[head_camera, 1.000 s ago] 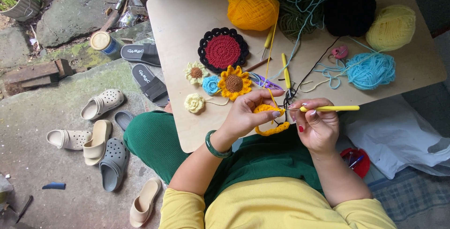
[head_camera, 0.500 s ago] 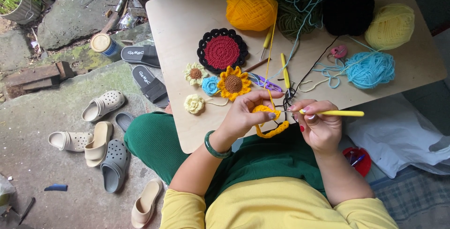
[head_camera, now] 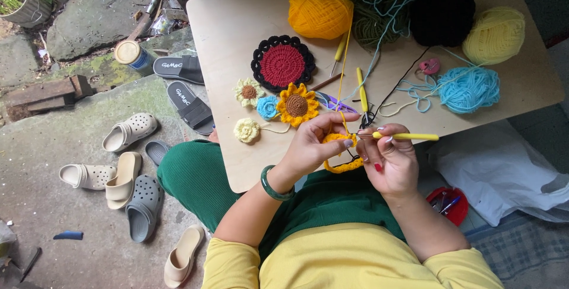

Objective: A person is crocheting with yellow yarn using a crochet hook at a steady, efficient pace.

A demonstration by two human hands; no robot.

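Below the crocheted sunflower (head_camera: 296, 105), the left hand (head_camera: 309, 147) half hides the pinched yellow crochet piece (head_camera: 342, 154), while the right hand (head_camera: 390, 160) grips a yellow hook (head_camera: 408, 137).

Soft, even daylight falls over my board (head_camera: 237, 147), with no hard shadows and no glare on the wood. My hands cast only a faint shade beneath them. The colours of the yarn read clear and bright. The black ball (head_camera: 443, 10) loses its detail in darkness. Focus is sharp across the middle; the ground (head_camera: 35, 206) at the left edge bends slightly outward and looks duller.
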